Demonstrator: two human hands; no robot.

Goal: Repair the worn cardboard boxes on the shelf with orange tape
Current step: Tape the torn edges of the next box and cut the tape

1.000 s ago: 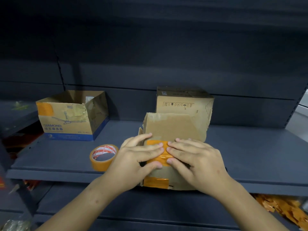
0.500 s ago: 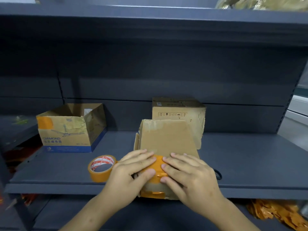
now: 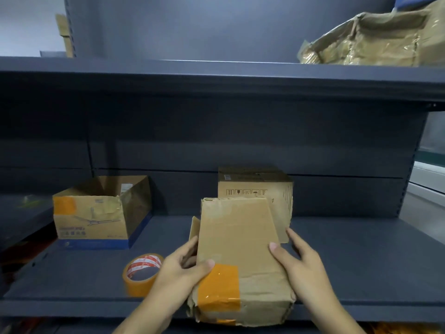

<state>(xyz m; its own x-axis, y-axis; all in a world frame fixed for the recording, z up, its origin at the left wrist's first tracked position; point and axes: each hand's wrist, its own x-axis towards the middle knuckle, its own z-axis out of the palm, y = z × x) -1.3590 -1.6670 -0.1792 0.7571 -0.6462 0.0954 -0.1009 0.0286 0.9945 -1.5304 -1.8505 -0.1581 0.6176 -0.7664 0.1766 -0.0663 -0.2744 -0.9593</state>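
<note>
Pressing on orange tape patch ended; worn brown cardboard box now gripped at sides by left hand and right hand; patch seemingly stuck; box probably ready for shelving.

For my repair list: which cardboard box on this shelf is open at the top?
The left box, printed with a fan and a blue base; the other two are closed.

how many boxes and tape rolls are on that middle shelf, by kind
Cardboard boxes: 3 – the held box, the open box on the left, the closed box behind.
Orange tape rolls: 1 – the tape roll.
Total: 4
</note>
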